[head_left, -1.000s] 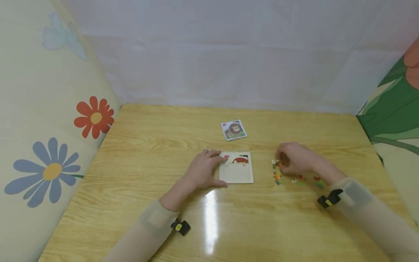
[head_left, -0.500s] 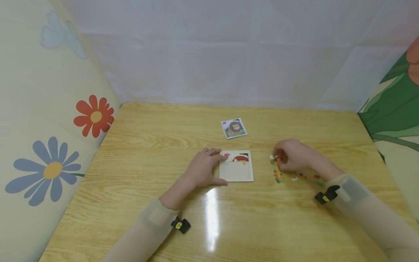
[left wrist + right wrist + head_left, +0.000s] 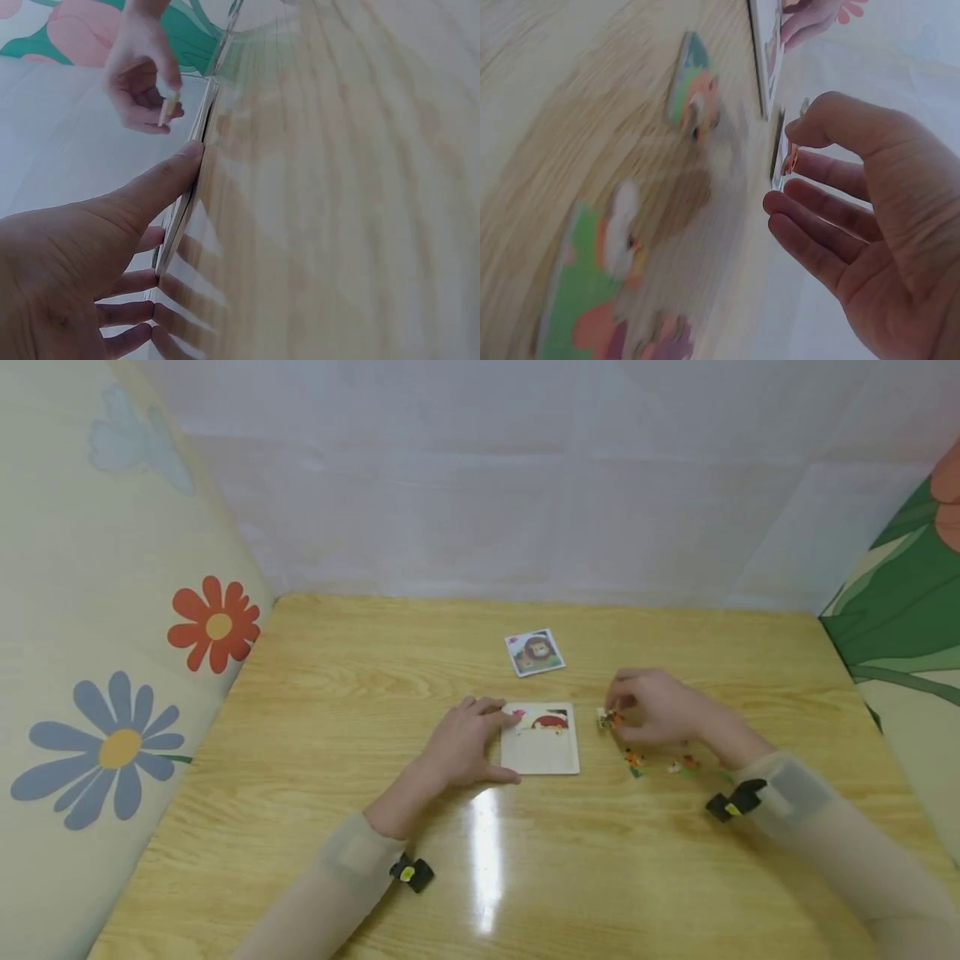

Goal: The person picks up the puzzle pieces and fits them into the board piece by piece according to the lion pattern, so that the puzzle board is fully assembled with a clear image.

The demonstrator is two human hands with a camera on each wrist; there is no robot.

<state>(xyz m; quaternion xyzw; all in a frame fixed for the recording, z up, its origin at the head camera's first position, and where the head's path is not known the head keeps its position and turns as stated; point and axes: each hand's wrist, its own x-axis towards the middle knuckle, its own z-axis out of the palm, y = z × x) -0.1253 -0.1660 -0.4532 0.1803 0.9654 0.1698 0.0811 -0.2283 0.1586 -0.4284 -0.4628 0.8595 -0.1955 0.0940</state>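
A square puzzle tray (image 3: pixel 540 755) lies mid-table in the head view, with puzzle pieces filling its upper strip and its lower part bare. My left hand (image 3: pixel 468 743) rests at its left side, fingers spread; the thumb touches the near edge and the index finger reaches the upper left corner. Just right of the tray, my right hand (image 3: pixel 654 707) pinches a small puzzle piece (image 3: pixel 604 719) between thumb and index finger, held above the table in the left wrist view. Below that hand lie loose pieces, an orange one (image 3: pixel 634 760) and a red-and-green one (image 3: pixel 687 764).
Behind the tray lies a square lion picture card (image 3: pixel 536 652). The wooden table (image 3: pixel 360 652) meets a white cloth backdrop (image 3: pixel 480 510) at the back. Flower-printed panels stand at the left (image 3: pixel 75 635) and right sides.
My right hand has moved left toward the tray, carrying the pinched puzzle piece away from the loose ones. My left hand has stayed at the tray.
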